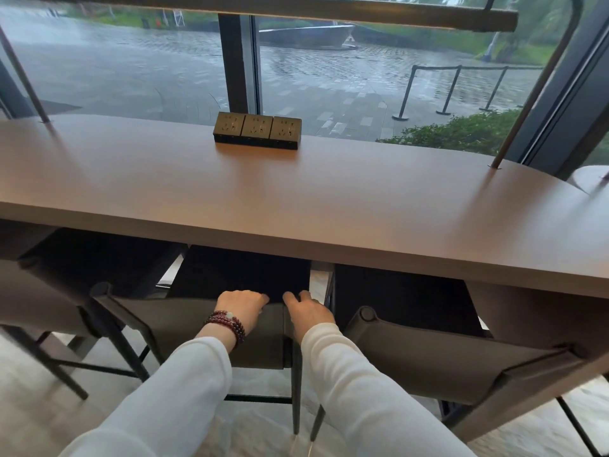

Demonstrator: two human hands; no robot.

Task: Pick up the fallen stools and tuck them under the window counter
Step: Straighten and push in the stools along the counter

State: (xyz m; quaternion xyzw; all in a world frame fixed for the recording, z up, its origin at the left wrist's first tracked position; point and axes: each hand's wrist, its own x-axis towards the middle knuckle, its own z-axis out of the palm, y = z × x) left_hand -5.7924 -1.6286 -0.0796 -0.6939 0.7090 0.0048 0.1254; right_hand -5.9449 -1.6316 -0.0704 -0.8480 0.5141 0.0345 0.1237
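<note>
A long brown window counter [296,199] runs across the view. Three stools with grey low backrests and dark seats stand upright in front of it, their seats partly beneath its edge. The middle stool [184,324] is directly before me. My left hand [240,308], with a red bead bracelet on the wrist, grips the top of its backrest. My right hand [306,311] grips the same backrest edge just to the right. The left stool [56,291] and the right stool [428,354] flank it closely.
A black block of three power sockets [257,130] sits on the counter near the window. Thin metal poles [530,97] rise from the counter at left and right. Pale floor [257,384] shows under the stool legs. Wet paving lies outside the glass.
</note>
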